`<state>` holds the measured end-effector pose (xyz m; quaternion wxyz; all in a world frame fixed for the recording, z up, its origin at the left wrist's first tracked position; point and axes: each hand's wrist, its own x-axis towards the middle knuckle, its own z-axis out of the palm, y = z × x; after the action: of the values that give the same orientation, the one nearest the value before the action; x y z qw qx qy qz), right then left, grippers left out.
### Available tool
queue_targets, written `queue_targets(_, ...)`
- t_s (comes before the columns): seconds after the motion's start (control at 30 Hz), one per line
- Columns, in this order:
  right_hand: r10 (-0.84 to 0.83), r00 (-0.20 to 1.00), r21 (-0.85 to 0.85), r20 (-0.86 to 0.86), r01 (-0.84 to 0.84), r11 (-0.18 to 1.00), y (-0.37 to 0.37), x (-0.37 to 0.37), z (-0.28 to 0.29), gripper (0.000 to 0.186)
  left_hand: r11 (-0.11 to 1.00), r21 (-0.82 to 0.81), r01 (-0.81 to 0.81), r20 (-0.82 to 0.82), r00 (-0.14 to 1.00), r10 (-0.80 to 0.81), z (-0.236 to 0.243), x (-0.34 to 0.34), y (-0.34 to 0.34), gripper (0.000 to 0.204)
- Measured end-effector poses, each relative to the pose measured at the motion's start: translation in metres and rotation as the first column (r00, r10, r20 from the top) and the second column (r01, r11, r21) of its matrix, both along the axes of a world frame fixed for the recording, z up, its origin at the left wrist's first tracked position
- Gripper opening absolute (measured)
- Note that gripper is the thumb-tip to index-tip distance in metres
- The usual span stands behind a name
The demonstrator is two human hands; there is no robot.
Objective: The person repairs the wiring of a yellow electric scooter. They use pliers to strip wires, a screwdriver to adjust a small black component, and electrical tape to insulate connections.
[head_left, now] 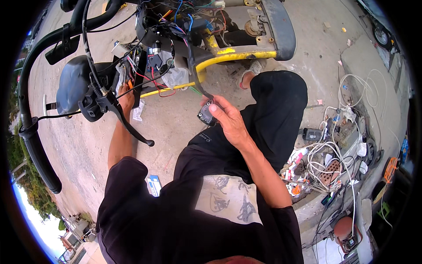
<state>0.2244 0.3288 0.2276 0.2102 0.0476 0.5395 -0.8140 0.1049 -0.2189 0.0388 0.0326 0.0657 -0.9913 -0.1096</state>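
Note:
My right hand (227, 119) is closed on a small black box (206, 115) with screws at its corners. A dark cable (193, 70) runs from beside it up to the vehicle's wiring. At the vehicle's front, my left hand (126, 97) reaches in among wires next to a pale plastic wrap, its fingers partly hidden behind a thin cable. An orange handle (130, 84) shows at those fingers; the tool's kind cannot be made out. Bare colored wires (176, 22) spill from the opened front of the yellow-framed vehicle (237, 56).
The handlebar with a black grip (41, 163) and brake lever (127, 125) hangs over my left arm. On the right lie a coiled white cable (318, 154), a brown clog (332, 171), a black box-like part (312, 134) and scraps. A blue-white packet (154, 185) rests on the ground.

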Motion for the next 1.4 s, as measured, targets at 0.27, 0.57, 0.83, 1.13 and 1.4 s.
queue_targets(0.27,-0.044,0.998,-0.103,0.044,0.049,0.994,-0.009,0.011,-0.012,0.063,0.995,-0.014,-0.099,-0.014,0.995,0.099,-0.014,0.020,0.017,0.050)
queue_targets(0.57,-0.027,0.997,-0.071,0.073,0.032,0.997,-0.010,0.012,-0.012,0.065,1.000,0.024,0.010,-0.140,0.990,-0.007,0.030,0.079,0.107,0.056)
queue_targets(0.83,-0.052,0.998,-0.081,0.035,0.054,0.995,-0.012,0.018,-0.005,0.065,0.995,0.095,0.028,-0.181,0.983,-0.010,0.023,0.089,0.122,0.057)
queue_targets(1.13,-0.055,0.996,-0.123,0.065,0.062,0.990,-0.013,0.025,0.000,0.063,0.932,0.295,0.209,-0.169,0.972,-0.164,0.037,0.130,0.213,0.051)
queue_targets(1.4,-0.089,0.994,-0.104,0.059,0.095,0.990,-0.001,0.022,0.005,0.058,0.838,0.460,0.293,-0.072,0.953,-0.294,0.031,0.164,0.264,0.045)
